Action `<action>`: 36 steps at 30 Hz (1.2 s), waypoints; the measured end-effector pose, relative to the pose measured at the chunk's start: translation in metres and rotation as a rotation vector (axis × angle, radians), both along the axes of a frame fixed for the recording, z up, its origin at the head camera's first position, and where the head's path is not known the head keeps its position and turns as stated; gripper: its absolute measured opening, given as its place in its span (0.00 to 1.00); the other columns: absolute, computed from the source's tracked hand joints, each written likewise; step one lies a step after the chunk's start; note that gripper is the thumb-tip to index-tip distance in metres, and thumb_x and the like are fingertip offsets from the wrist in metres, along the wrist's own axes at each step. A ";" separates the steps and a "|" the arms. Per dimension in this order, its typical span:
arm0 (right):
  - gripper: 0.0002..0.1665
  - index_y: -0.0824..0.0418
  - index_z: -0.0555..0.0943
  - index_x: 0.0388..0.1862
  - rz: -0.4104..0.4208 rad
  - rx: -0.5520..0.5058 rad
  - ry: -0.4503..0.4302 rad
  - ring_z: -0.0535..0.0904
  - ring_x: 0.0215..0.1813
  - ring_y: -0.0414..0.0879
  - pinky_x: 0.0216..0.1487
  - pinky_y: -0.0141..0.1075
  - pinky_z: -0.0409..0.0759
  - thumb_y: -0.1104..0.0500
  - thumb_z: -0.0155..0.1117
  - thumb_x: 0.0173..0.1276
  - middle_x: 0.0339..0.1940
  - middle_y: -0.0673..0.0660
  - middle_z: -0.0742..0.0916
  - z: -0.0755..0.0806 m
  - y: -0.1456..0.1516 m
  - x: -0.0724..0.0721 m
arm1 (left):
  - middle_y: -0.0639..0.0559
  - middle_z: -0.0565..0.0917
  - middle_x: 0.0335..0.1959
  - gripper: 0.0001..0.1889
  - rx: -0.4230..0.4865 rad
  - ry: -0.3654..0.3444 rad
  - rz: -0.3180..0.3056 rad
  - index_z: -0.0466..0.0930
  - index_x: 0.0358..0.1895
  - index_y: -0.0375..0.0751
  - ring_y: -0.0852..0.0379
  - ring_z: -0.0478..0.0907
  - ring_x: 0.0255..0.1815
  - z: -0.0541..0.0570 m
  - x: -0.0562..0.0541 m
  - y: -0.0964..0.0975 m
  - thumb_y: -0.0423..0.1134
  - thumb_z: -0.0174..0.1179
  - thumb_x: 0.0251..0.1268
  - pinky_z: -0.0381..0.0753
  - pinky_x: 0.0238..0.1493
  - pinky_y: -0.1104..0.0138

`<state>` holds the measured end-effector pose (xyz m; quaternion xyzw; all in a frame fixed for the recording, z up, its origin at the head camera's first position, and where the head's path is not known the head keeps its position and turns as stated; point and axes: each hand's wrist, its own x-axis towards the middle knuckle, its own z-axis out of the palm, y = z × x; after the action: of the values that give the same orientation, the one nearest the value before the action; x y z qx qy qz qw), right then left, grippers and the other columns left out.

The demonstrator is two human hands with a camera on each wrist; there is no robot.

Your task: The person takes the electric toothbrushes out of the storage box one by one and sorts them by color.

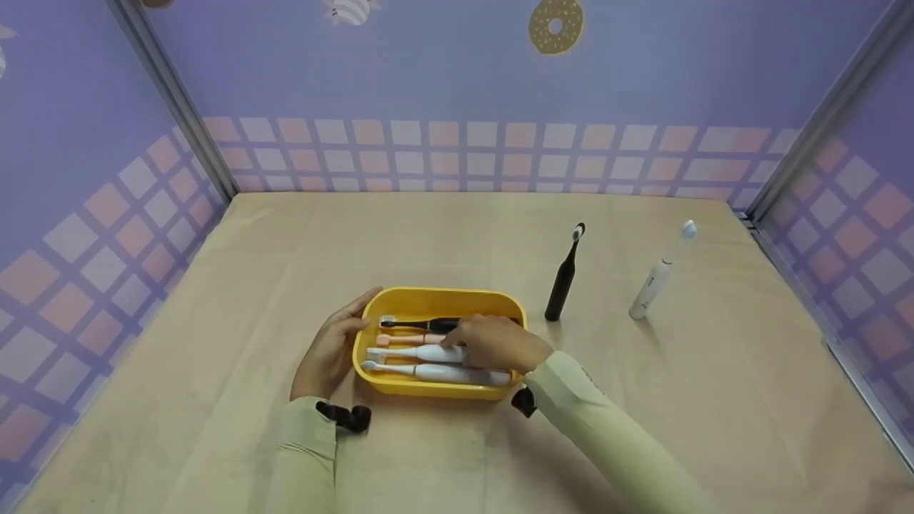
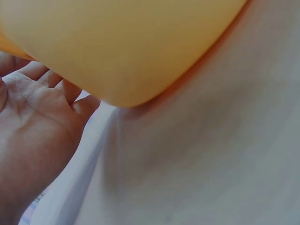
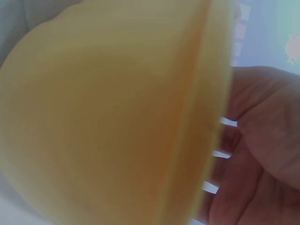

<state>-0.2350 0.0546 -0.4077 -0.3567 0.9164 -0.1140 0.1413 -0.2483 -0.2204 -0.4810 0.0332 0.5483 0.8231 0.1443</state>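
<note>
At the left, we see the left sleeve (image 1: 307, 442) reach up from the near side, its forearm pointing almost straight away from us. The left hand (image 1: 325, 353) holds the left end of the yellow box (image 1: 439, 391), thumb at the rim and fingers stretched round the far left corner; in the left wrist view we see its palm standing a little off the wall.

The box sits on the beige surface (image 1: 400, 243), and in it we count four toothbrushes lying side by side, heads to the left: far to near, a black toothbrush (image 1: 410, 324), a pink toothbrush (image 1: 410, 340), an upper white toothbrush (image 1: 432, 352) and a lower white toothbrush (image 1: 450, 373).

The right hand (image 1: 500, 343) bends down over the box's right part, back upward, fingertips beside the pink and upper white handles. We cannot tell whether it pinches either. Its forearm, in the right sleeve (image 1: 607, 428), slants in from the near right.

Farther right, we find a standing black toothbrush (image 1: 562, 285) just beyond the box, and rightmost a standing white toothbrush (image 1: 651, 289), both heads up.
</note>
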 end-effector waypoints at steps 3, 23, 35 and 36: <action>0.23 0.51 0.82 0.58 0.010 0.006 0.002 0.79 0.45 0.44 0.50 0.39 0.81 0.66 0.61 0.65 0.49 0.52 0.86 0.000 0.001 0.000 | 0.52 0.53 0.78 0.31 0.006 -0.001 0.008 0.53 0.76 0.42 0.56 0.52 0.77 0.000 -0.001 0.001 0.26 0.40 0.70 0.61 0.72 0.64; 0.21 0.57 0.82 0.57 0.112 -0.106 -0.016 0.80 0.44 0.44 0.51 0.38 0.82 0.67 0.60 0.66 0.52 0.54 0.86 0.002 0.014 -0.003 | 0.52 0.52 0.78 0.31 -0.019 0.016 -0.005 0.52 0.76 0.42 0.58 0.50 0.78 -0.002 -0.002 0.001 0.27 0.39 0.70 0.59 0.73 0.66; 0.23 0.60 0.81 0.58 0.165 -0.216 -0.060 0.82 0.47 0.45 0.49 0.37 0.83 0.71 0.59 0.64 0.54 0.55 0.86 0.002 0.024 -0.007 | 0.54 0.52 0.78 0.31 0.012 0.012 -0.016 0.51 0.77 0.42 0.60 0.49 0.78 -0.001 -0.001 0.000 0.28 0.40 0.72 0.56 0.75 0.64; 0.23 0.60 0.81 0.58 0.170 -0.221 -0.056 0.83 0.47 0.45 0.50 0.38 0.83 0.71 0.60 0.64 0.53 0.55 0.86 0.002 0.024 -0.007 | 0.54 0.51 0.79 0.31 0.015 0.012 -0.017 0.51 0.77 0.42 0.59 0.50 0.78 -0.001 0.000 0.000 0.28 0.40 0.72 0.57 0.75 0.64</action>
<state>-0.2420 0.0790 -0.4053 -0.4430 0.8604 -0.2119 0.1360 -0.2487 -0.2208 -0.4823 0.0441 0.5426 0.8258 0.1477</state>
